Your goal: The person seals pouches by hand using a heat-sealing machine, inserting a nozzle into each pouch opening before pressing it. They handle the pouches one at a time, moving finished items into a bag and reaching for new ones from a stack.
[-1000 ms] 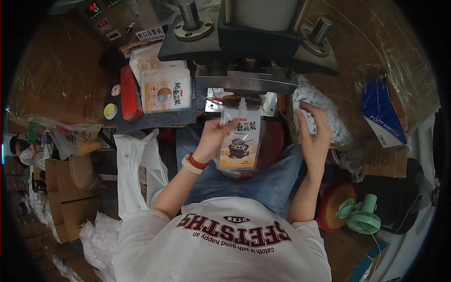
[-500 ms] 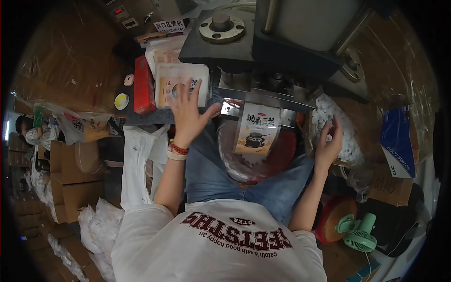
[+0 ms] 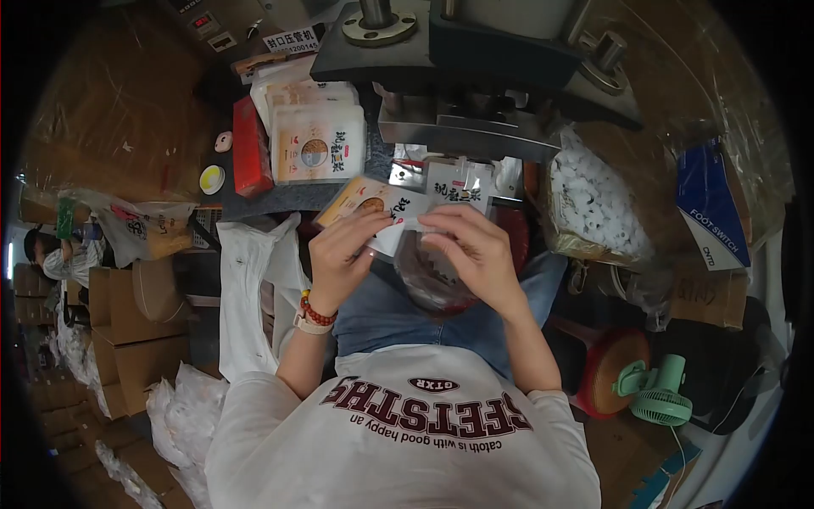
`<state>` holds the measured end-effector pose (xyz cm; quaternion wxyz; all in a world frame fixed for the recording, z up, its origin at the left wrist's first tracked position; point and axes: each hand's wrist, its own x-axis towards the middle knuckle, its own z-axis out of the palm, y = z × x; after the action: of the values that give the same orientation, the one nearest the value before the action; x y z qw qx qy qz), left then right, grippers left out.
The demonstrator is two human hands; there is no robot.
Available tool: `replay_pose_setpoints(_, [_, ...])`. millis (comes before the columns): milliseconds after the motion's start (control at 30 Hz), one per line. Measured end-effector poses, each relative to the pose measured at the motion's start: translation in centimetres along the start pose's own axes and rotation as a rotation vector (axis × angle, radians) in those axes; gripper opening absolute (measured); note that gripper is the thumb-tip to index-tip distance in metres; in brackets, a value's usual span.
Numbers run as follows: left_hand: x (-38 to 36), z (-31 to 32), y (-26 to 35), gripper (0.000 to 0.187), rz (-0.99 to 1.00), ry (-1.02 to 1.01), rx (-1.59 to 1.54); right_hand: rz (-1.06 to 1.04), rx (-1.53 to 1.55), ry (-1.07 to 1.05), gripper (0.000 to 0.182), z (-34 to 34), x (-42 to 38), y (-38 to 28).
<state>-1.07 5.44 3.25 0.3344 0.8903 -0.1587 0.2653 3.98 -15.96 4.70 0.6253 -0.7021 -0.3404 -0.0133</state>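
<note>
My left hand [image 3: 343, 254] is closed on a printed packaging pouch [image 3: 356, 204], white and orange, tilted in front of the press. Against that pouch's right edge, my right hand [image 3: 476, 254] pinches its fingers around what seems to be a small white plastic piece, mostly hidden by the fingertips. Behind my hands, a second printed pouch [image 3: 462, 176] hangs at the jaws of the press [image 3: 475, 127]. A stack of similar pouches [image 3: 318, 148] lies on the dark work surface to the left.
A red box [image 3: 252, 144] stands beside the stack. To the right, an open bag of small white plastic pieces [image 3: 593, 199] sits near a blue FOOT SWITCH box [image 3: 712, 212]. A green fan [image 3: 661, 403] is at lower right. Cardboard boxes [image 3: 144, 331] stand at left.
My left hand came off the stack with a pouch, moving toward the middle. My right hand moved left from beside the white pieces to the pouch's edge. The view shifted slightly.
</note>
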Motion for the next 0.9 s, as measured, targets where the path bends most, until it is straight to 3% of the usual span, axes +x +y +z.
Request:
replay_pose_setpoints(33, [0.1, -0.3, 0.9, 0.039, 0.003, 0.002, -0.001, -0.143, -0.27, -0.07, 0.032, 0.1, 0.0, -0.1])
replay_pose_setpoints(67, [0.3, -0.6, 1.7, 0.039, 0.054, -0.054, 0.065, -0.147, -0.273, -0.07, 0.032, -0.3, -0.2, -0.5])
replay_pose_setpoints(133, [0.2, -0.6, 2.5, 0.039, 0.11, -0.108, 0.13, -0.252, -0.605, -0.289, 0.036, -1.7, -0.4, -2.3])
replay_pose_setpoints(233, [-0.1, 0.9, 2.6, 0.03, 0.06, -0.144, -0.092, -0.272, -0.682, -0.213, 0.041, -2.8, -0.6, -2.8])
replay_pose_setpoints(267, [-0.4, 2.1, 2.3, 0.025, -0.178, -0.271, -0.231, -0.272, -0.687, -0.21, 0.041, -3.2, -0.6, -2.7])
replay_pose_setpoints(300, [-0.6, 3.5, 1.9, 0.02, -0.418, -0.396, -0.369, -0.23, -0.649, -0.068, 0.041, -3.6, -0.5, -2.4])
replay_pose_setpoints(367, [-0.3, 6.8, 0.9, 0.021, -0.501, -0.376, -0.487, -0.149, -0.571, 0.161, 0.035, -4.9, -0.6, -2.1])
replay_pose_setpoints(433, [0.7, 8.6, 0.6, 0.024, -0.834, -0.19, -1.096, -0.07, -0.544, 0.312, 0.026, -6.9, -0.8, -2.3])
replay_pose_setpoints(500, [2.4, 9.0, -0.6, 0.026, -0.891, -0.233, -1.14, -0.036, -0.599, 0.369, 0.021, -8.9, -1.1, -1.9])
replay_pose_setpoints(567, [3.7, 9.9, -1.9, 0.025, -0.913, -0.219, -1.308, 0.141, -0.475, 0.598, 0.019, -10.1, -1.4, -0.7])
replay_pose_setpoints(700, [5.4, 10.3, -2.2, 0.025, -0.943, -0.173, -1.369, 0.258, -0.822, 0.621, 0.017, -12.3, -1.6, 2.9])
replay_pose_setpoints(767, [5.3, 10.4, -2.5, 0.026, -0.986, -0.178, -1.357, 0.489, -0.984, 0.374, 0.018, -13.5, -2.4, 5.9])
replay_pose_setpoints(833, [5.5, 10.0, -2.2, 0.029, -0.992, -0.215, -1.237, 0.479, -1.037, 0.335, 0.019, -13.5, -2.2, 6.0])
replay_pose_setpoints(900, [5.1, 8.9, -3.1, 0.03, -0.878, -0.332, -0.894, 0.452, -1.117, 0.295, 0.022, -13.4, -2.1, 6.2])
